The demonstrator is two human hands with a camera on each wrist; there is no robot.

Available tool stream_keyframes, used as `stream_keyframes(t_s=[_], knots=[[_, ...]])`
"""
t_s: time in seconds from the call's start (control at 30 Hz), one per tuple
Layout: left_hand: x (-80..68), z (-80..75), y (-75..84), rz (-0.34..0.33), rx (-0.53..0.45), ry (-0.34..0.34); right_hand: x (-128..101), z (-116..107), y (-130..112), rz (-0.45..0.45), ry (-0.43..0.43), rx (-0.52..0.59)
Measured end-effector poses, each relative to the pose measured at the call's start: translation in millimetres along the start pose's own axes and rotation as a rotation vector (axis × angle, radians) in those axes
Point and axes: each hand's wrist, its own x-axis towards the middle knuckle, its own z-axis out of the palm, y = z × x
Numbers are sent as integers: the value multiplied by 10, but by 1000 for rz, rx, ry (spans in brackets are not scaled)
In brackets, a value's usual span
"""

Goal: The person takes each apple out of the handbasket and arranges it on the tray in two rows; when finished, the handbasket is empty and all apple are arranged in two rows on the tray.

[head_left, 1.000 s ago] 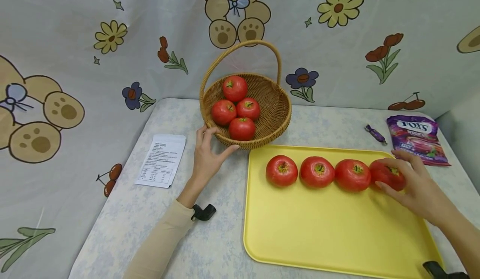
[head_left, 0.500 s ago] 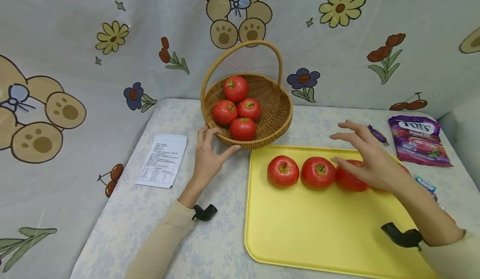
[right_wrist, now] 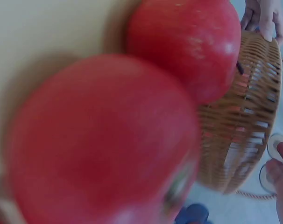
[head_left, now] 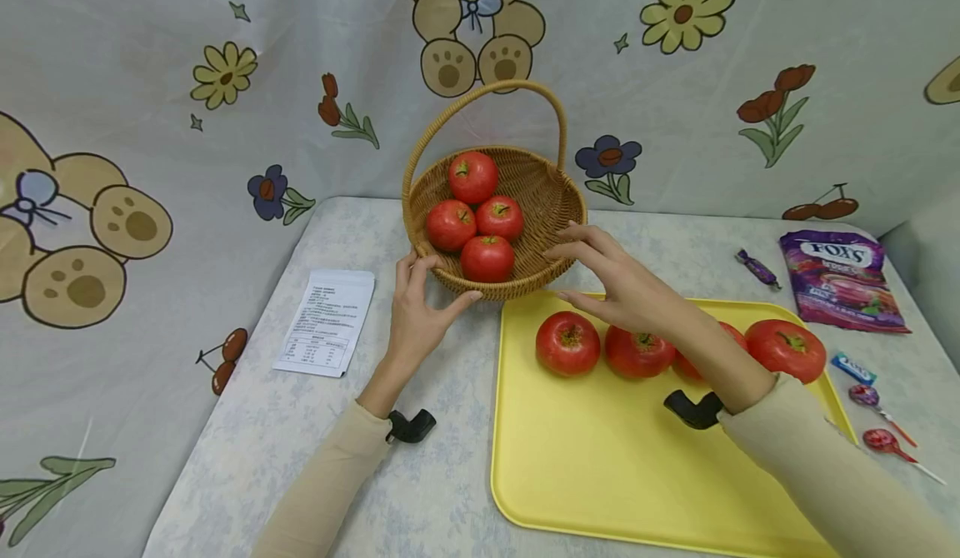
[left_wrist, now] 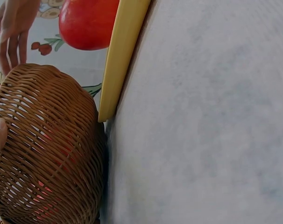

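At the wicker basket's (head_left: 525, 287) left front rim, my left hand (head_left: 416, 316) holds on with fingers and thumb. Several red apples (head_left: 487, 259) lie inside the basket, mostly toward its left side. My right hand (head_left: 618, 279) hangs near the basket's right front rim, fingers spread and nothing in them. Under that arm, a row of several red apples, among them a leftmost apple (head_left: 567, 343) and a rightmost apple (head_left: 786, 350), sits on the yellow tray (head_left: 600, 466). The right wrist view has two apples close up, one large blurred apple (right_wrist: 99, 140) in front.
A purple candy bag (head_left: 843, 281) and a wrapped candy (head_left: 757, 269) lie behind the tray's right end. A small blue-wrapped sweet (head_left: 853, 368) and two lollipops (head_left: 881, 440) lie right of the tray. Left of the basket is a white printed packet (head_left: 326, 322).
My right hand has left the rightmost apple on the tray and moved left to the basket's right rim. My left hand stays on the basket.
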Motion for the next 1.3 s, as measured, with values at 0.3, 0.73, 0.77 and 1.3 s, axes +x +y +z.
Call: stream_keyframes(t_s=[0.3,0.73,0.77,1.3], knots=[[14,-11,5,4,8,3,642,116,56,19,-117,130],[-10,8,33,-3,3,-9,1195,358,275,34,-409,98],[-11,8,38,-1,2,-9,1207,372,277,41,-431,100],[1,-7,33,-5,11,-12,1300,491,292,77,-542,30]])
